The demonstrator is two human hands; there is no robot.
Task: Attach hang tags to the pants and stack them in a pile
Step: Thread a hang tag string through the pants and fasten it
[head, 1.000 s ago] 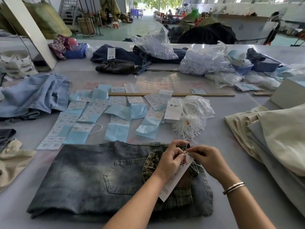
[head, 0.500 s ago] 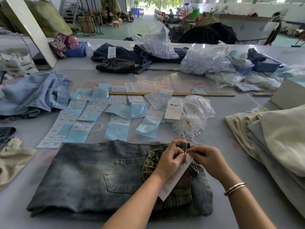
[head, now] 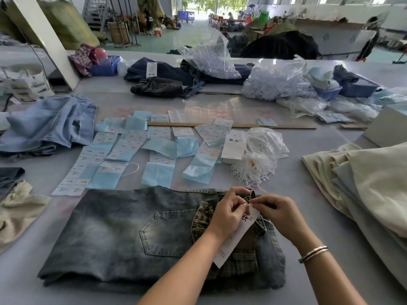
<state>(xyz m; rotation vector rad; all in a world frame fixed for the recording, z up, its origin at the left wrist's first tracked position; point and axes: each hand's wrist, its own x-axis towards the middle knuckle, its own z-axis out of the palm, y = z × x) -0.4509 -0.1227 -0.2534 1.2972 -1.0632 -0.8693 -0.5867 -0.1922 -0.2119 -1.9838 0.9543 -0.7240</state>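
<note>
Denim, grey and washed, lay folded on the surface [head: 308, 194] before me: the pants [head: 123, 234], long axis running left to right, waistband end at the right. From my remote seat I saw the left hand [head: 229, 213] pinching the top of the hang tag [head: 236, 237], which slanted from the waistband down toward me. Just right of it, the right hand [head: 278, 213] pinched what I took for the white string at the tag's hole; both grips were clenched, fingertips nearly touching. I judged the fine string could slip free of the belt loop if either pinch loosened, leaving the tag unattached. Cream pants [head: 363, 186] lay stacked far right.
</note>
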